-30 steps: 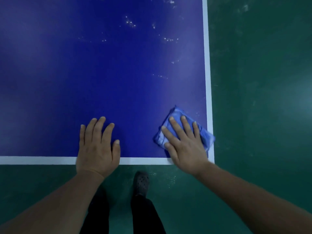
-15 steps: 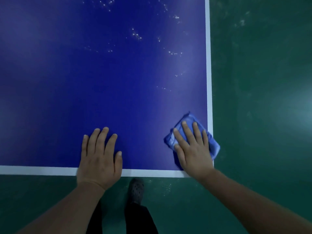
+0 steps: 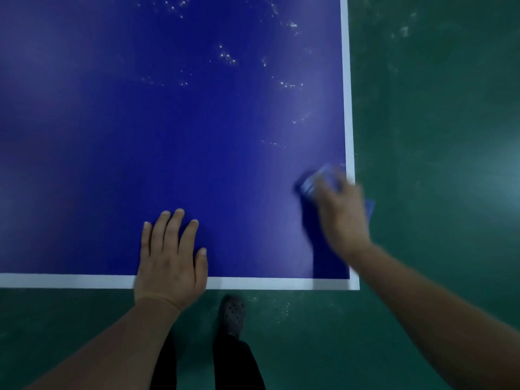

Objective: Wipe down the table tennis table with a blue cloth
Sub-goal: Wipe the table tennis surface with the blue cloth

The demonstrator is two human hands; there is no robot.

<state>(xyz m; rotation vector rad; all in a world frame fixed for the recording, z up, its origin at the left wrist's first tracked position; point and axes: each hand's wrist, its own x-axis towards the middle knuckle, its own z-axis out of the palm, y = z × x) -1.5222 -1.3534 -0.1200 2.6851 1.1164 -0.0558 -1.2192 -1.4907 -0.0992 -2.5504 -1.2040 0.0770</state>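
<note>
The dark blue table tennis table (image 3: 140, 122) with white edge lines fills the upper left of the head view; its near right corner is at lower right. My right hand (image 3: 342, 212), blurred by motion, presses the folded blue cloth (image 3: 312, 182) flat on the table by the right sideline. Part of the cloth pokes out past the table's edge. My left hand (image 3: 170, 260) rests flat on the table at the near end line, fingers straight. Small white specks (image 3: 228, 56) dot the surface farther up.
Green floor (image 3: 436, 136) surrounds the table to the right and near side. My dark trouser legs and a perforated clog (image 3: 232, 316) stand just below the end line.
My right hand has slid the cloth up along the right sideline, away from the near corner. My left hand has stayed planted at the end line.
</note>
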